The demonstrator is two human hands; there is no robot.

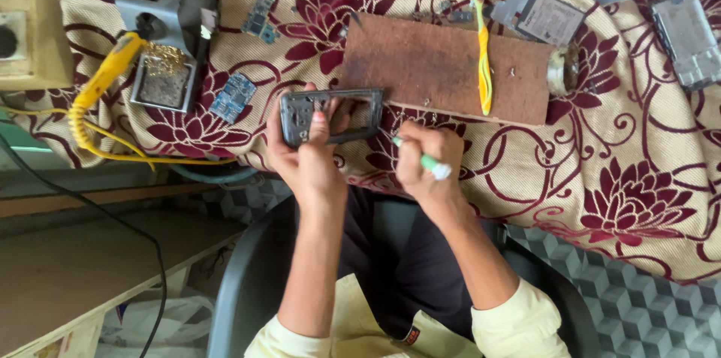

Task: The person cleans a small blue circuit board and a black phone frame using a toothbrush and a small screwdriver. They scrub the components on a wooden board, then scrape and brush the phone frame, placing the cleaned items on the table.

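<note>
Phone frame (330, 114) (dark, hollow) in left hand (304, 159); green-handled tool (424, 161) in right hand (424, 163).

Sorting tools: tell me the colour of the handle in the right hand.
Green and white tool handle, held by the right hand; head view.

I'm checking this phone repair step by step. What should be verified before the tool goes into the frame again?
1. Left hand grips the dark phone frame firmly: ok, fingers wrap its left end.
2. Right hand holds the green-handled tool: ok.
3. Tool tip position: cannot tell, hidden by the fingers.
4. Frame supported: ok, its right end meets the wooden board.
5. Yellow soldering iron parked away from both hands: ok, in its stand at the left.
6. Loose circuit boards clear of the hands: ok.
</note>
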